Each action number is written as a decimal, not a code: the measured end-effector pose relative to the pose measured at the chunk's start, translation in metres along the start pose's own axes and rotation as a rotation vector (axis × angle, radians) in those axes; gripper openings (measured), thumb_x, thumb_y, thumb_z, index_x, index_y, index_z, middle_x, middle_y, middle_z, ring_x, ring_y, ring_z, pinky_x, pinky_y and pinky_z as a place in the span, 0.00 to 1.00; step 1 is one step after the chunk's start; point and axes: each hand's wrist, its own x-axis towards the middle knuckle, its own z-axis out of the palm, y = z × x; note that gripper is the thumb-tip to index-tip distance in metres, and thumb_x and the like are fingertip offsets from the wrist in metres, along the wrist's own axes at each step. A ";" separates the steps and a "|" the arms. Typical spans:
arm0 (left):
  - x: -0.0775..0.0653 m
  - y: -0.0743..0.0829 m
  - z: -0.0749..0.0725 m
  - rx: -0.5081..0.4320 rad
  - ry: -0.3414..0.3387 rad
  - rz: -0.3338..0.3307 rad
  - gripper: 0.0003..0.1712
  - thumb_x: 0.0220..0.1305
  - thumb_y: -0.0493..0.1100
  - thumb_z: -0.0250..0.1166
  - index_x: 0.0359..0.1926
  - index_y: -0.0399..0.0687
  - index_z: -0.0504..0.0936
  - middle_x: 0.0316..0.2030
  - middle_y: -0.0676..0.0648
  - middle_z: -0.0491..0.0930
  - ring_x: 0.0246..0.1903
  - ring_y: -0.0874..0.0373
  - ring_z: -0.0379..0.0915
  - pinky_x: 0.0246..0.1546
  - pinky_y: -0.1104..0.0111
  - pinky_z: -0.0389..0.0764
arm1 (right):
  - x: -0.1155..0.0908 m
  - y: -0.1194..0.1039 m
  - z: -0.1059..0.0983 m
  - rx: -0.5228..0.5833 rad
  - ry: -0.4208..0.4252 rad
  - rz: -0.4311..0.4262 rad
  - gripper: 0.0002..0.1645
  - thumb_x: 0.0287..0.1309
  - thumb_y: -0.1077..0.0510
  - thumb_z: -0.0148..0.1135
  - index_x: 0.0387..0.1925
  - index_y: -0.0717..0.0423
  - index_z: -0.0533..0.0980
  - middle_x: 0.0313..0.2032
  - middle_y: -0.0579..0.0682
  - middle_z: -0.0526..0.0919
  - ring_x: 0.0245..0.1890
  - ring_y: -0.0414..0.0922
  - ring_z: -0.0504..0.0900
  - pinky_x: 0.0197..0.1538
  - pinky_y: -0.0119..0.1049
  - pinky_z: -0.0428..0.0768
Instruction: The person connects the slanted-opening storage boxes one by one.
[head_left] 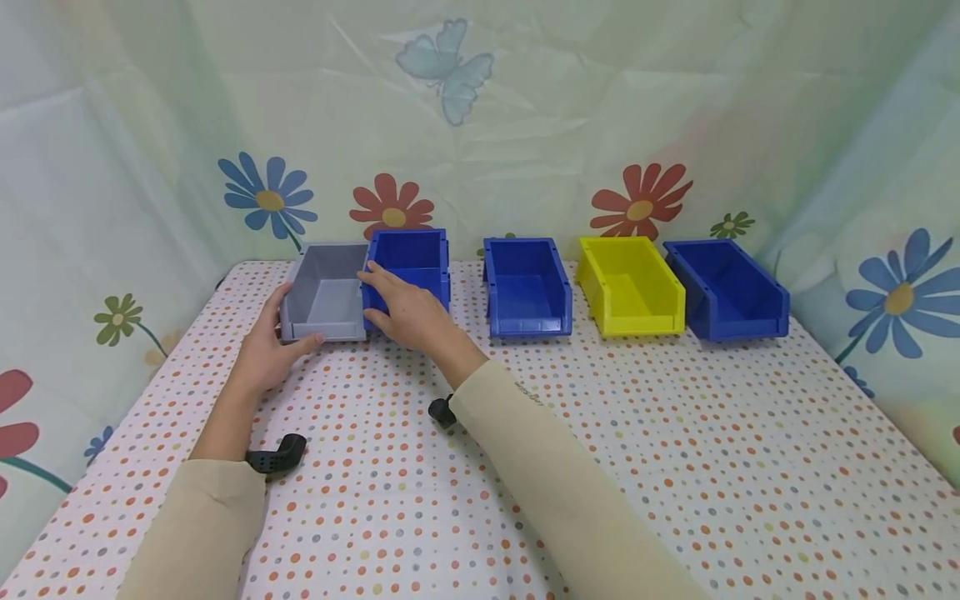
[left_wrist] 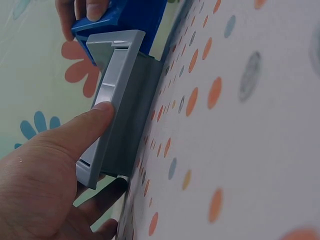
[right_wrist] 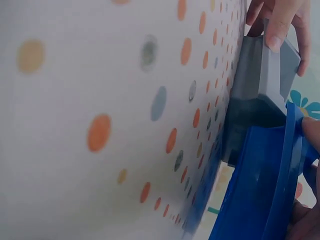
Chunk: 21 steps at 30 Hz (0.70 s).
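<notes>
One grip (head_left: 267,353), your left, is clamped on the grey bin (head_left: 345,332) on the counter (head_left: 390,508), your right grip (head_left: 411,312) on the blue bin (head_left: 411,254) just beside it, apparently to align them.

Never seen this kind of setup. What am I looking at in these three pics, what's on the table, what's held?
No machine here: a person works with bare hands. The wide picture comes from a camera on the head, looking forward and down. The other two come from cameras on the left and right wrists, so the scene looks tipped sideways there.

On the dotted tablecloth, a row of open-front plastic bins runs, from left: gray bin, left blue bin, middle blue bin, yellow bin, right blue bin.

The left hand grips the gray bin, thumb on its front lip. The right hand holds the left blue bin by the side nearest the gray one.
</notes>
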 end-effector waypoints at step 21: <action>-0.002 0.003 0.003 -0.008 0.000 0.006 0.60 0.69 0.51 0.71 0.84 0.65 0.36 0.81 0.33 0.47 0.76 0.27 0.52 0.71 0.34 0.63 | -0.005 0.006 0.003 0.019 -0.025 0.015 0.37 0.76 0.44 0.57 0.80 0.38 0.58 0.83 0.40 0.49 0.56 0.49 0.86 0.53 0.41 0.84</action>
